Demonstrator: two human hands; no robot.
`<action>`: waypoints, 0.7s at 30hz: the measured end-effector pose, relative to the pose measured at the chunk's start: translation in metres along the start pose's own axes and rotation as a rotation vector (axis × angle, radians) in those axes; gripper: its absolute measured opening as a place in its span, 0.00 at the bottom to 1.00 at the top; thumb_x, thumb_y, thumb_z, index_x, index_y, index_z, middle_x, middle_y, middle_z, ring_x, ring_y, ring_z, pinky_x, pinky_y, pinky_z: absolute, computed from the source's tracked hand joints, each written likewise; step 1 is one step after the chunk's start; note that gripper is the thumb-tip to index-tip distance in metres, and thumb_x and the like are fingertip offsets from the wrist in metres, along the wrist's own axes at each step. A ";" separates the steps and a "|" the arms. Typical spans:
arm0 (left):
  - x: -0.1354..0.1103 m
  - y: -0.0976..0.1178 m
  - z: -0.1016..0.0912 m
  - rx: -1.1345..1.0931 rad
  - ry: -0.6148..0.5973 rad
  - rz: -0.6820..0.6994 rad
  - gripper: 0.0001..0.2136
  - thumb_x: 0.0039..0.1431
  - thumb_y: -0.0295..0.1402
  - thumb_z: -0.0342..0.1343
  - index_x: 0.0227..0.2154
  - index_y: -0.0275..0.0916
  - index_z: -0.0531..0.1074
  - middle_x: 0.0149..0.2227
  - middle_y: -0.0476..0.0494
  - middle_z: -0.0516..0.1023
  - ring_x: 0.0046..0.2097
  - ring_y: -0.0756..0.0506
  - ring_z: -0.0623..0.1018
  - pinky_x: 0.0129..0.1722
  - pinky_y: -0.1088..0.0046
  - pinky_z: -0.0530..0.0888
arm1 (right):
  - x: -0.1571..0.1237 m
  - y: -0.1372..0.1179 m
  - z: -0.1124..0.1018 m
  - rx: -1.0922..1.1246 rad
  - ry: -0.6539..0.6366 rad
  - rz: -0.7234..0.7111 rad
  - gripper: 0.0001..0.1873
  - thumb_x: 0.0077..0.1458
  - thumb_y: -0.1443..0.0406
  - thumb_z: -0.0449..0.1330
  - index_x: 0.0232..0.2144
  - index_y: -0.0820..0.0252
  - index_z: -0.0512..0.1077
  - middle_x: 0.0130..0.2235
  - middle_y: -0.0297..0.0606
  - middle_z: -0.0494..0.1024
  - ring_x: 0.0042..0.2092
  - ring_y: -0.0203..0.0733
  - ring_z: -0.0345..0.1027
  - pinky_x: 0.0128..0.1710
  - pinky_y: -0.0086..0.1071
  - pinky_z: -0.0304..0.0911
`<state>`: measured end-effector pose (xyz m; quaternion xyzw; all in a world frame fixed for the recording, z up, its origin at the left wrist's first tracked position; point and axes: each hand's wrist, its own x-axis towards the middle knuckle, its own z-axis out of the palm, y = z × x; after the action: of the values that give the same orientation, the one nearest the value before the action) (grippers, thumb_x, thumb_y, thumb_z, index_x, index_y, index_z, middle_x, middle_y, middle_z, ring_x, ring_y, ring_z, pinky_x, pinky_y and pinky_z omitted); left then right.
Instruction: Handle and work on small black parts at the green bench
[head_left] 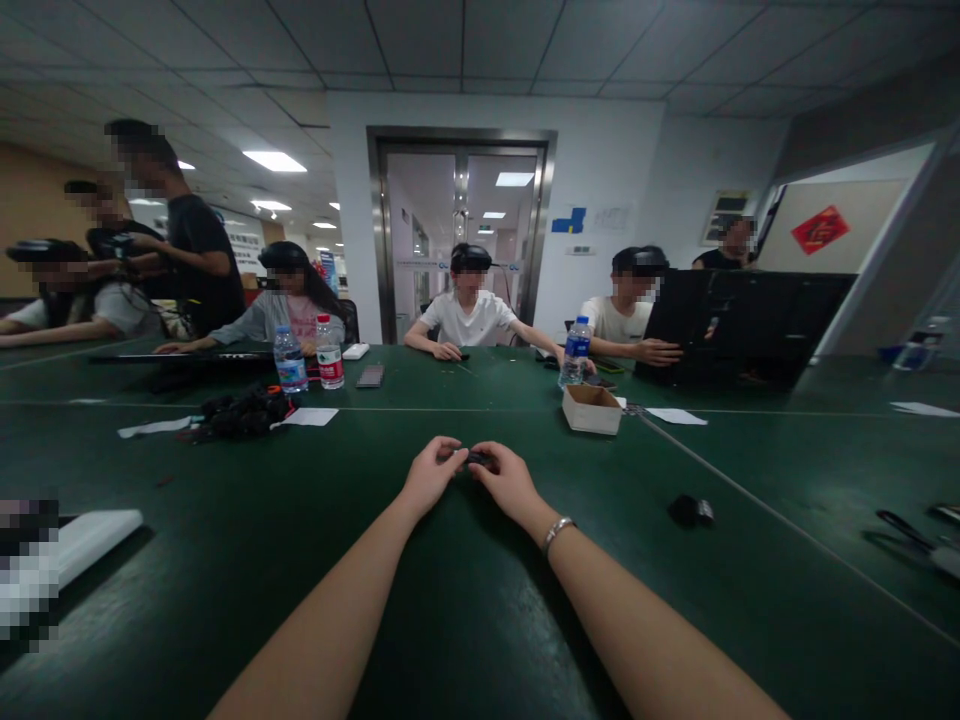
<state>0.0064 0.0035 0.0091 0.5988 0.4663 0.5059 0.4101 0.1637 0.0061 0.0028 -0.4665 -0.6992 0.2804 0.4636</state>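
Both of my arms reach out over the green table (480, 620), and the hands meet in front of me. Between them is a small dark object (477, 458), mostly covered by fingers, so its kind does not show. My left hand (433, 474) has thumb and fingers closed at its left end. From the other side, my right hand (510, 476), with a silver bracelet on the wrist, grips it in a pinch. A small black item with a shiny end (691, 511) lies on the table to the right of my right hand.
An open cardboard box (592, 412) stands ahead right, beside a water bottle (575, 350). Black tangled gear (244, 412) and paper (309, 417) lie ahead left, before two more bottles. A white box (90, 550) is near left. Several people sit across; a large black monitor (742, 325) stands right.
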 end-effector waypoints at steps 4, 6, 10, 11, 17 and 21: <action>0.000 -0.002 0.002 0.015 -0.016 0.023 0.14 0.51 0.43 0.56 0.33 0.36 0.71 0.30 0.46 0.74 0.31 0.50 0.74 0.32 0.75 0.69 | 0.000 0.000 0.000 -0.035 0.001 -0.029 0.13 0.47 0.65 0.59 0.38 0.60 0.71 0.38 0.38 0.75 0.34 0.36 0.69 0.37 0.33 0.66; 0.000 -0.002 0.002 0.028 -0.010 0.028 0.13 0.51 0.42 0.56 0.33 0.37 0.71 0.30 0.47 0.73 0.31 0.50 0.74 0.32 0.74 0.69 | 0.000 0.000 0.000 -0.048 0.002 -0.035 0.13 0.47 0.65 0.59 0.38 0.60 0.71 0.38 0.38 0.75 0.34 0.36 0.68 0.37 0.33 0.66; -0.002 0.000 -0.001 0.044 -0.007 0.055 0.11 0.51 0.39 0.56 0.34 0.37 0.71 0.32 0.46 0.74 0.33 0.49 0.74 0.34 0.73 0.70 | 0.001 0.001 0.000 -0.055 -0.010 -0.043 0.13 0.47 0.64 0.59 0.38 0.59 0.72 0.38 0.37 0.75 0.34 0.36 0.68 0.37 0.33 0.66; -0.003 0.001 -0.001 0.044 -0.016 0.072 0.10 0.50 0.38 0.56 0.34 0.37 0.71 0.34 0.45 0.74 0.34 0.48 0.74 0.36 0.72 0.71 | 0.001 0.002 0.000 -0.053 -0.014 -0.043 0.13 0.47 0.64 0.59 0.39 0.59 0.72 0.38 0.37 0.75 0.34 0.36 0.69 0.37 0.33 0.66; -0.002 0.003 -0.001 0.001 -0.009 0.070 0.14 0.48 0.38 0.58 0.38 0.38 0.70 0.40 0.42 0.74 0.39 0.47 0.75 0.40 0.70 0.71 | 0.001 0.002 0.000 -0.053 -0.013 -0.050 0.13 0.49 0.63 0.59 0.39 0.60 0.72 0.37 0.38 0.76 0.35 0.38 0.69 0.38 0.34 0.65; -0.001 0.000 0.000 0.035 -0.021 0.026 0.13 0.51 0.41 0.55 0.33 0.36 0.71 0.31 0.45 0.73 0.32 0.48 0.74 0.33 0.72 0.70 | 0.000 -0.001 -0.001 -0.078 -0.017 -0.054 0.14 0.48 0.64 0.59 0.39 0.61 0.73 0.37 0.39 0.76 0.36 0.38 0.69 0.39 0.34 0.65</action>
<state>0.0067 0.0021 0.0092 0.6170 0.4632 0.4965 0.3977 0.1640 0.0054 0.0043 -0.4627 -0.7257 0.2444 0.4466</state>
